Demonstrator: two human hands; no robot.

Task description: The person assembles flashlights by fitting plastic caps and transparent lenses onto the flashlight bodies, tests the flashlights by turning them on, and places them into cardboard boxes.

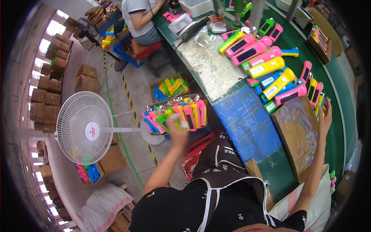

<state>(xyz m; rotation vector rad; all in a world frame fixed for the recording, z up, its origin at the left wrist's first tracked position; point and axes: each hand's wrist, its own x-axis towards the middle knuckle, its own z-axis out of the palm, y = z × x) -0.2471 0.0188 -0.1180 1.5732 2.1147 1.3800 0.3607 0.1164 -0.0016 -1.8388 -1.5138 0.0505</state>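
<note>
My left hand (177, 133) is over a carton (203, 127) packed with upright pink, yellow, green and blue plastic flashlights (188, 116). Motion smears its fingers, so I cannot make out whether it holds one of them. On the right, my right hand (325, 115) reaches over the green conveyor belt with fingers stretched and apart. It is beside a few flashlights (311, 91) at the end of a long heap. Several more flashlights (272, 69) lie in that heap, some with dark panels facing up. Clear round plastic pieces (297, 116) lie in a shallow cardboard tray (288, 133) below it.
A standing fan (85, 129) is at the left. Behind the packed carton stands another box of coloured parts (170, 87). A co-worker (140, 19) sits at the far bench. Blue sheeting (247, 123) covers part of the bench. White sacks (106, 207) lie at lower left.
</note>
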